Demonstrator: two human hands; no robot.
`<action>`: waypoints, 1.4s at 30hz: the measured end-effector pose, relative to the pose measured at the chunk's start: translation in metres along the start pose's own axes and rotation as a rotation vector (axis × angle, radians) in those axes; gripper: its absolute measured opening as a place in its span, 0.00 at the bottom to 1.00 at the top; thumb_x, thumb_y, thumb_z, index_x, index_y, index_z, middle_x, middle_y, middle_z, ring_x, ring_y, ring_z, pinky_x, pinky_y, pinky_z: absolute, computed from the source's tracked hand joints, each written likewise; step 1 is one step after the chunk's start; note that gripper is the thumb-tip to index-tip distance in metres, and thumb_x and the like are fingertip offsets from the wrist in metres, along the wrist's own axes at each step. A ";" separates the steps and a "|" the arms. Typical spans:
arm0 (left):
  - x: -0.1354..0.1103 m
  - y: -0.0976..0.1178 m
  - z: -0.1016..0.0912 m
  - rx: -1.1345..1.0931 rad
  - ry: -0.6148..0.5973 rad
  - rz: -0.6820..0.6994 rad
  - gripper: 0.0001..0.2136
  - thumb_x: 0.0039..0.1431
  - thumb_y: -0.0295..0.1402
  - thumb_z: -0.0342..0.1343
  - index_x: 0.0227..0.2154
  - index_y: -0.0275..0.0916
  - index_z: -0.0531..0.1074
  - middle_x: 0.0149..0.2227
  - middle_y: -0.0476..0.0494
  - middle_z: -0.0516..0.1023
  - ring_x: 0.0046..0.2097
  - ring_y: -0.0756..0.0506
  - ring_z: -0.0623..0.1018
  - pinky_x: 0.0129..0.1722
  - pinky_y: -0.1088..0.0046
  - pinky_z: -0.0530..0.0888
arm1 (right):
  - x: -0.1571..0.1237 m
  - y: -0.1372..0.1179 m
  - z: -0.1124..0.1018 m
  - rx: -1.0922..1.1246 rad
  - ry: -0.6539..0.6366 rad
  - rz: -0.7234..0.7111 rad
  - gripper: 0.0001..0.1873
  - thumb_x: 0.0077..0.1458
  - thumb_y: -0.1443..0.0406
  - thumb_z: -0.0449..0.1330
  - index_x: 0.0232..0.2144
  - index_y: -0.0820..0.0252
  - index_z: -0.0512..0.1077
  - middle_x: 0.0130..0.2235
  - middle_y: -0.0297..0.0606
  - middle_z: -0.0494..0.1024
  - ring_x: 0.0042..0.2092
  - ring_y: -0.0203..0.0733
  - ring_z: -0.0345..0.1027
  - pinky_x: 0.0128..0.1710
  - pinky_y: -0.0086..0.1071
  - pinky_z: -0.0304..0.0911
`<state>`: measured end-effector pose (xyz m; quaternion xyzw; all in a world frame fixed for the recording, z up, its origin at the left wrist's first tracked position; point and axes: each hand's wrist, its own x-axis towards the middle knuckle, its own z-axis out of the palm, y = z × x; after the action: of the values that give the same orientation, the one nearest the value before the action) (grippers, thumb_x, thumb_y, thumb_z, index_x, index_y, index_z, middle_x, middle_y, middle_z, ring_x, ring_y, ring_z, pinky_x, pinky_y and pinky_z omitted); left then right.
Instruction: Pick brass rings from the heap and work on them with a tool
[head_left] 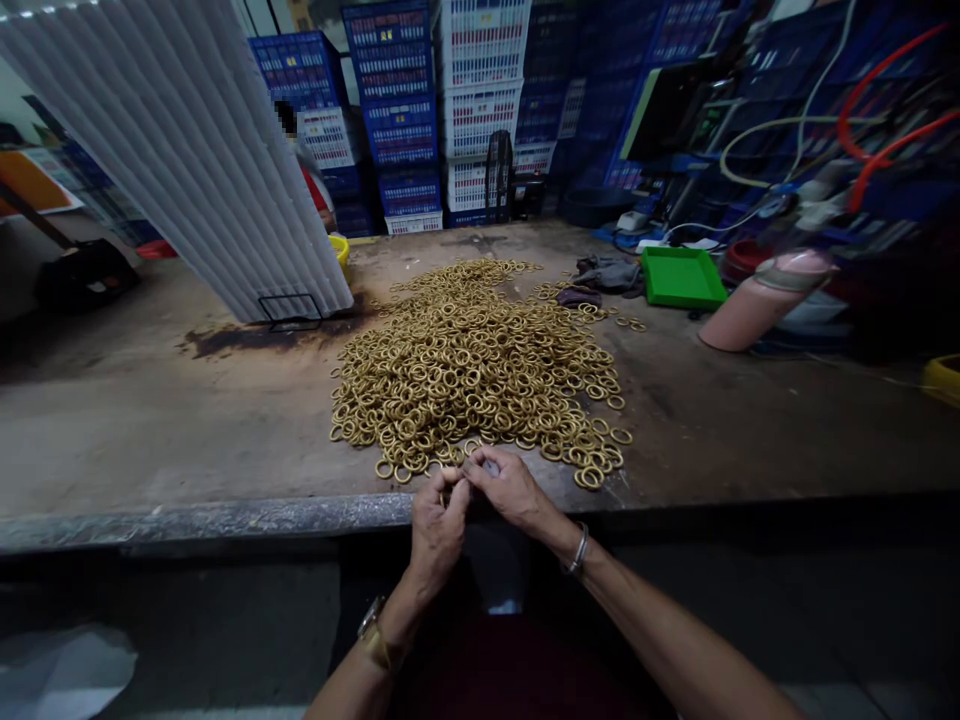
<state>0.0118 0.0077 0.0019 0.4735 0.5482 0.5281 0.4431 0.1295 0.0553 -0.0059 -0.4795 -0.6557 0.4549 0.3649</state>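
Note:
A large heap of brass-coloured rings (472,370) is spread over the workbench in front of me. At the heap's near edge, over the front of the bench, my left hand (439,525) is closed in a pinch, thumb and fingers pointing up. My right hand (514,490) comes in from the right, its thumb and forefinger pinched against the left fingertips. What the fingers hold is too small and hidden to make out. A few loose rings (589,477) lie just right of my right hand.
A tall corrugated pale panel (180,150) leans in a black wire stand on the left. Beyond the heap are a dark cloth (607,274), a green tray (682,277) and a pink bottle (765,300). Stacked crates (394,110) line the back, near a partly hidden person (319,195).

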 end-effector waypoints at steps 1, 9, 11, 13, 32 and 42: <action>0.001 -0.001 0.000 -0.024 -0.028 -0.063 0.07 0.51 0.36 0.54 0.26 0.37 0.70 0.21 0.52 0.68 0.23 0.53 0.66 0.24 0.79 0.63 | 0.001 0.000 0.001 0.013 0.000 0.018 0.11 0.49 0.60 0.53 0.21 0.60 0.65 0.22 0.29 0.64 0.26 0.31 0.57 0.27 0.25 0.55; 0.000 -0.002 -0.003 -0.438 -0.203 -0.382 0.11 0.49 0.41 0.55 0.26 0.37 0.63 0.21 0.54 0.65 0.20 0.56 0.64 0.15 0.83 0.54 | -0.001 -0.001 0.001 0.211 -0.100 0.176 0.13 0.50 0.57 0.52 0.21 0.60 0.62 0.17 0.27 0.63 0.17 0.28 0.50 0.17 0.23 0.48; -0.001 0.000 -0.002 -0.452 -0.202 -0.378 0.12 0.49 0.41 0.55 0.25 0.37 0.63 0.22 0.54 0.65 0.20 0.57 0.64 0.15 0.84 0.54 | -0.001 -0.001 0.000 0.255 -0.098 0.208 0.13 0.50 0.56 0.50 0.22 0.60 0.62 0.17 0.27 0.63 0.17 0.28 0.50 0.16 0.23 0.47; -0.001 0.001 -0.001 -0.442 -0.192 -0.378 0.12 0.49 0.41 0.55 0.26 0.37 0.63 0.21 0.54 0.65 0.20 0.57 0.64 0.15 0.84 0.54 | 0.000 0.000 -0.001 0.200 -0.044 0.195 0.13 0.50 0.58 0.50 0.21 0.60 0.63 0.18 0.28 0.63 0.17 0.29 0.52 0.17 0.24 0.49; -0.006 -0.008 -0.006 -0.233 -0.143 -0.293 0.11 0.52 0.42 0.52 0.25 0.38 0.62 0.19 0.56 0.64 0.18 0.56 0.62 0.16 0.83 0.56 | -0.012 0.006 -0.007 -0.764 -0.164 -0.085 0.09 0.48 0.69 0.50 0.31 0.59 0.68 0.26 0.37 0.74 0.27 0.36 0.62 0.25 0.28 0.44; -0.047 -0.071 -0.017 -0.125 -0.416 -0.725 0.09 0.48 0.36 0.54 0.22 0.36 0.64 0.22 0.49 0.70 0.17 0.55 0.65 0.13 0.80 0.56 | 0.008 0.019 -0.013 -0.825 0.124 0.001 0.11 0.54 0.64 0.49 0.39 0.57 0.67 0.30 0.37 0.76 0.32 0.39 0.68 0.30 0.28 0.51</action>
<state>-0.0009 -0.0410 -0.0685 0.3188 0.5452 0.2634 0.7292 0.1453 0.0688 -0.0197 -0.6122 -0.7595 0.1246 0.1809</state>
